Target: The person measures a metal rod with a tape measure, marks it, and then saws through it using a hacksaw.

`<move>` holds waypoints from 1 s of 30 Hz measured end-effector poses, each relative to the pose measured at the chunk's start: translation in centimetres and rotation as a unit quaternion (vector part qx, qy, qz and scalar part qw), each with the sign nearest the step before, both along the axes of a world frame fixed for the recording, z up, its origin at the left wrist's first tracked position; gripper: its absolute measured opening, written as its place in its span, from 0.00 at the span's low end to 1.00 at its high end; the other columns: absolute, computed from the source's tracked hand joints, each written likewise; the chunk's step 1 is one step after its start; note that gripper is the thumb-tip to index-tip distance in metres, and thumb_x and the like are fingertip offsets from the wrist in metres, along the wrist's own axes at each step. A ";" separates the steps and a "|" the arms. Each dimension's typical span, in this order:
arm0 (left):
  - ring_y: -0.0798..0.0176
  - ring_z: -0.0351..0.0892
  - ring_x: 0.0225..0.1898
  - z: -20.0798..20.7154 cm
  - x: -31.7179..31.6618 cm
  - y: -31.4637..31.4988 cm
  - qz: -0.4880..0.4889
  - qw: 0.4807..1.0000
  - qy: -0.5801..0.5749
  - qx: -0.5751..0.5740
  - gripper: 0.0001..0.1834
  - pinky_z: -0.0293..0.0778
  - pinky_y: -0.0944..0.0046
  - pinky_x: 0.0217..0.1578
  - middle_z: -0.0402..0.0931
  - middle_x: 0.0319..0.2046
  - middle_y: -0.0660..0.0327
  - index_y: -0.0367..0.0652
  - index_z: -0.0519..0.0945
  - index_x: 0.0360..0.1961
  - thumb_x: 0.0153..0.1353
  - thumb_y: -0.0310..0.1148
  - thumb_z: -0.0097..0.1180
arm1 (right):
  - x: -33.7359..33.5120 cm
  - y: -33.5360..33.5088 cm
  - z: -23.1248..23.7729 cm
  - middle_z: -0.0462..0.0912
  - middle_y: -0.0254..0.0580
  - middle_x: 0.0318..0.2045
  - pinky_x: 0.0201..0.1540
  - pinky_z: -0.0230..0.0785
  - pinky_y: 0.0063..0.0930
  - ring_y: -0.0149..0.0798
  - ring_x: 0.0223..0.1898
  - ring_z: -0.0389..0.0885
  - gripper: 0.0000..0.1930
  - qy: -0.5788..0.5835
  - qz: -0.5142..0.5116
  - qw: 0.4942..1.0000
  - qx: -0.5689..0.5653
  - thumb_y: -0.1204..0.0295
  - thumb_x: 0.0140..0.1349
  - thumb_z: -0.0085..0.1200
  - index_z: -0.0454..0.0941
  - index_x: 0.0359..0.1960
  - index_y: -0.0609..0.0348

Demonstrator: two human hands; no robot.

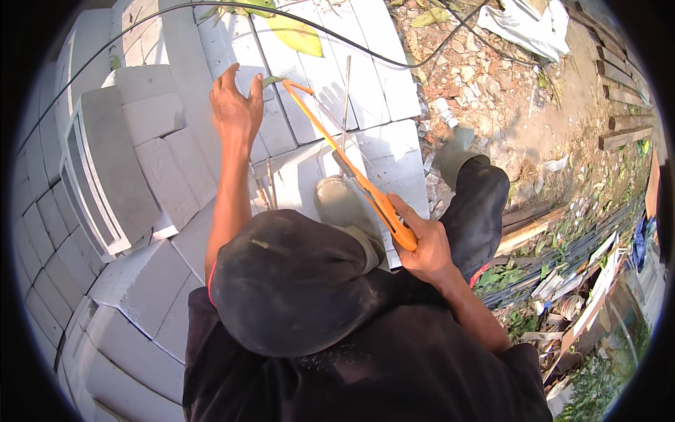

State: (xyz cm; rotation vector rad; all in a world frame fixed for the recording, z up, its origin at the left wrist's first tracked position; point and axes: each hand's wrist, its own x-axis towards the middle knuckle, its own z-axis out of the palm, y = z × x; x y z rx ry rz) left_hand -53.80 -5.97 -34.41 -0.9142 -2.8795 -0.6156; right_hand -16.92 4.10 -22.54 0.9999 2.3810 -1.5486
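Note:
My right hand (424, 247) is wrapped round the handle of an orange hacksaw (383, 205). Its frame slants up and left across the blocks, ending close to my left hand (238, 112). That hand is raised above the pale blocks (281, 126), fingers apart and holding nothing that I can see. A narrow green leaf (273, 80) shows between my left thumb and the saw's far end; whether the thumb touches it, I cannot tell. Near the saw stands a thin rod or stick (346, 88). Thin sticks (271, 183) also show beside my left knee.
Stacked grey-white blocks (140, 281) fill the left side. A black cable (330, 43) crosses the top, near a yellow-green leaf (295, 35). Rubble ground (485, 91) lies right, with a white sheet (527, 28), timber pieces (626, 121) and a bundle of dark rods (541, 274).

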 end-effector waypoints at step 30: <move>0.53 0.87 0.32 -6.6 2.1 15.4 -0.166 0.910 -0.283 -0.252 0.25 0.80 0.53 0.42 0.86 0.25 0.55 0.37 0.85 0.21 0.63 0.51 0.65 | 3.0 -2.1 -3.5 0.81 0.49 0.24 0.33 0.76 0.39 0.49 0.24 0.82 0.39 0.050 0.011 0.996 0.074 0.78 0.50 0.65 0.75 0.69 0.51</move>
